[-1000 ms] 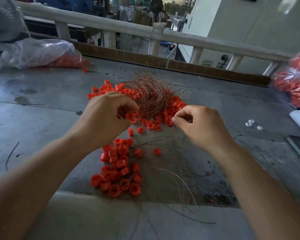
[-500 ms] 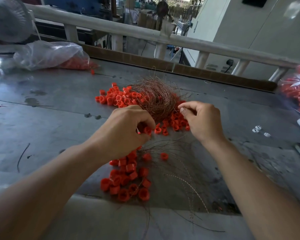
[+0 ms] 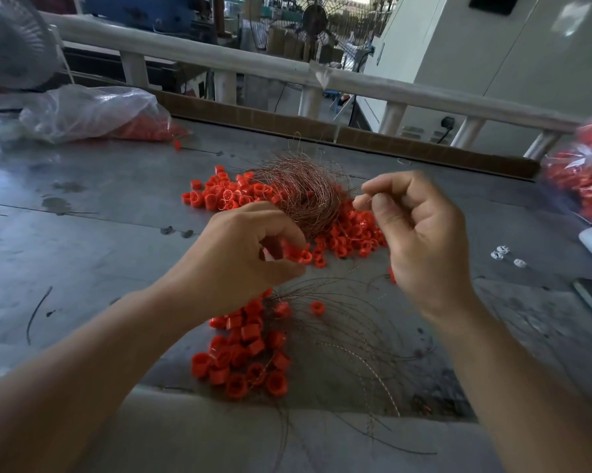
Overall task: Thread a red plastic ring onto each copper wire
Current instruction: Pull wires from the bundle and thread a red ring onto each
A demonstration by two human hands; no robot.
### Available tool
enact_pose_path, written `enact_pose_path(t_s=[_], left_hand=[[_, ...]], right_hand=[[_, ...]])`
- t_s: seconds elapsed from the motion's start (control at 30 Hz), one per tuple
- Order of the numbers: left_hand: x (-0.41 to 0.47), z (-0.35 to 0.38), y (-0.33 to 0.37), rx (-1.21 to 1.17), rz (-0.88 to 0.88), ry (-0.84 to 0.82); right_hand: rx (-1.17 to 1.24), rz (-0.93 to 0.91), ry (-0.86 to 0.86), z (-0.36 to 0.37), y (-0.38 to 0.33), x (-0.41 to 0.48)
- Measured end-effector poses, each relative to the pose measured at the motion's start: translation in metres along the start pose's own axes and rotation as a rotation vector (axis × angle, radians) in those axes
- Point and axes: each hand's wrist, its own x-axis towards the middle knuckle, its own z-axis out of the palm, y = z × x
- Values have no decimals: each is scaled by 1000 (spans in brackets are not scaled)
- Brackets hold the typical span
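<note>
A tangled bundle of copper wire (image 3: 305, 196) lies on the grey metal table (image 3: 100, 233), ringed by loose red plastic rings (image 3: 219, 196). My left hand (image 3: 240, 254) pinches a red ring (image 3: 296, 254) at its fingertips, just in front of the bundle. My right hand (image 3: 421, 230) is raised to the right of the bundle and pinches a thin copper wire (image 3: 363, 199) between thumb and forefinger. Nearer me lies a second heap of red rings (image 3: 243, 356) with loose wires (image 3: 349, 339) fanned out beside it.
A clear bag of red rings (image 3: 93, 112) lies at the back left, another bag of rings (image 3: 584, 179) at the right edge. Small white pieces (image 3: 503, 256) lie on the right. A cardboard strip (image 3: 356, 136) and a white railing (image 3: 287, 71) bound the far side.
My right hand has lifted up and to the right, away from the bundle, drawing a wire with it. My left hand has stayed near the rings with a ring pinched.
</note>
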Motion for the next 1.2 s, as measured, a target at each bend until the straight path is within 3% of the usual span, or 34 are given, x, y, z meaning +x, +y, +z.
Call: enact_pose_path(t_s=[0.27,0.43,0.5,0.7,0.93,1.0,1.2], left_hand=[[-5,0,8,-74,224,-60],[-5,-5,9,-403,114,-69],[-5,-9,9,-575,94,-72],[-3,-12,10,-752,11,64],[-4,-8,9,-559,-12,76],[-2,-7,8,-532,-30,90],[0,-5,5,-736,-92,75]], right_hand=[[-126,-140,-194,15,-15,-12],[183,138,-424,15,-16,-16],[159,144,-450,16,-15,-16],[46,57,-264,15,-15,-14],[-120,-24,-199,11,-13,-12],[-117,-39,-155,9,-14,-11],[22,-28,-97,2,-19,-10]])
